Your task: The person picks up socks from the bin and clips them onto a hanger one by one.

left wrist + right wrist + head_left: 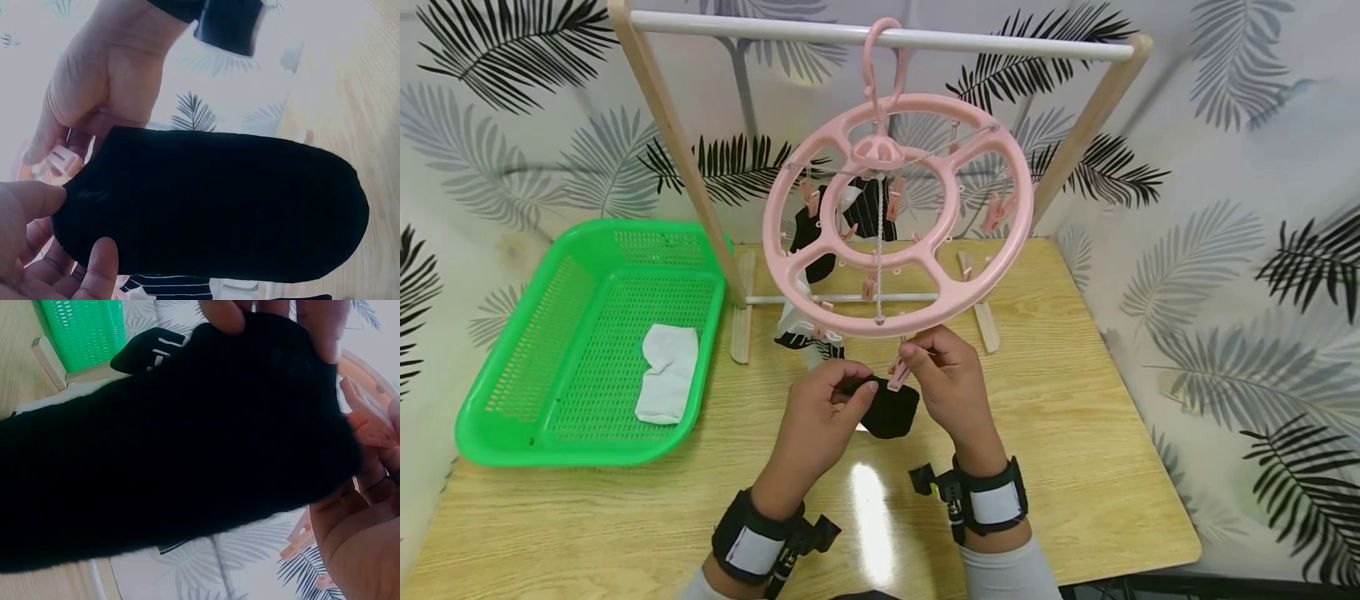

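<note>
A black ankle sock [891, 410] hangs from my left hand [820, 408], which pinches its cuff between thumb and fingers. In the left wrist view the sock [219, 206] stretches out flat, its rounded toe away from the hands. My right hand [953, 387] grips a pink clothespin [898, 377] under the front rim of a round pink hanger [951, 304]. The clothespin's tip overlaps the sock's edge in the head view. Seen from the right wrist, the clothespin [375, 428] lies right at the cuff, whose fabric hides part of it.
The hanger hooks over a white rod [775, 29] on a wooden stand. Black-and-white socks [822, 265] hang at its left and back, among several pink clothespins. At left, a green basket [580, 457] holds a white sock [672, 375]. The stand's feet [988, 325] rest on the wooden table.
</note>
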`<state>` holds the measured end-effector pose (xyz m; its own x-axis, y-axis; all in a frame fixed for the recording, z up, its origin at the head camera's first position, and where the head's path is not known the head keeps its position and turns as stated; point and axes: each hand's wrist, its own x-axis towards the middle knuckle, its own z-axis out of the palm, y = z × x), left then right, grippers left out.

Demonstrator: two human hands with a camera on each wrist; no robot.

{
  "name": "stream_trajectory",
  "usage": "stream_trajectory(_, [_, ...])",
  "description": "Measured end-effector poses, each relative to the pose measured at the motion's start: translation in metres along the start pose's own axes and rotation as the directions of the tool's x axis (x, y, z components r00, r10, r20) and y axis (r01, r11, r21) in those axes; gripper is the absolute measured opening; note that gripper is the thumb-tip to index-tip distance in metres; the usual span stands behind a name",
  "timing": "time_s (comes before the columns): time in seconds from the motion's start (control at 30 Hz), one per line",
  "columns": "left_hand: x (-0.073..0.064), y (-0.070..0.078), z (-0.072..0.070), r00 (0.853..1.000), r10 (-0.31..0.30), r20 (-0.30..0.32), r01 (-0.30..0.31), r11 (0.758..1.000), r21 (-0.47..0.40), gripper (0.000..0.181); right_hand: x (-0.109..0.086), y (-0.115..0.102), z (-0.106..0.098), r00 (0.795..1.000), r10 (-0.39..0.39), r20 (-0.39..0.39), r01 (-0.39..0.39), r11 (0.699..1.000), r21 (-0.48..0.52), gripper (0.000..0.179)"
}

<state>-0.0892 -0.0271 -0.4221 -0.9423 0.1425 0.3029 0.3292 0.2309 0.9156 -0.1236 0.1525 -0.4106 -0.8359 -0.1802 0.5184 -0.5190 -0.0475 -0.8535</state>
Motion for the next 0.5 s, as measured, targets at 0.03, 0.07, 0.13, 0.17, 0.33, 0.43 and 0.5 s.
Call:
stream_trajectory(0.03, [0.0000,0.0012,0.0010,1.000,-0.003,0.000,0.003,1.000,-0.013,0.009,-0.0002,-0.0005,0.0002,1.000,0.002,0.000,-0.002,1.000,-0.003,0.035])
stream_trajectory(0.07, [0.0001,0.0024,0.0017,1.000,-0.007,-0.003,0.007,1.000,-0.027,0.009,-0.0006,-0.0007,0.0002,1.000,0.003,0.000,-0.003,1.000,-0.004,0.035])
stream_trajectory(0.13, [0.0004,0.0045,0.0023,1.000,-0.014,-0.012,0.013,0.998,-0.055,0.010,-0.0013,-0.0007,0.0001,1.000,0.009,-0.001,-0.009,1.000,-0.013,0.035])
stream_trajectory(0.17, [0.0006,0.0055,0.0023,1.000,-0.015,-0.016,0.014,0.998,-0.068,0.010,-0.0016,-0.0006,-0.0001,1.000,0.011,-0.002,-0.011,1.000,-0.017,0.035])
stream_trajectory(0.33, [0.0005,0.0081,0.0014,1.000,-0.011,-0.027,0.009,0.995,-0.097,0.010,-0.0022,-0.0004,0.0002,1.000,0.017,-0.008,-0.017,1.000,-0.026,0.038])
stream_trajectory(0.43, [0.0003,0.0075,0.0012,1.000,-0.004,-0.026,0.001,0.995,-0.096,0.010,-0.0031,-0.0006,0.0012,0.999,0.043,-0.006,-0.043,0.998,-0.039,0.042])
stream_trajectory(0.5, [0.0002,0.0064,0.0012,1.000,0.002,-0.028,-0.004,0.996,-0.093,0.009,-0.0039,-0.0008,0.0019,0.998,0.070,-0.006,-0.071,0.996,-0.047,0.045])
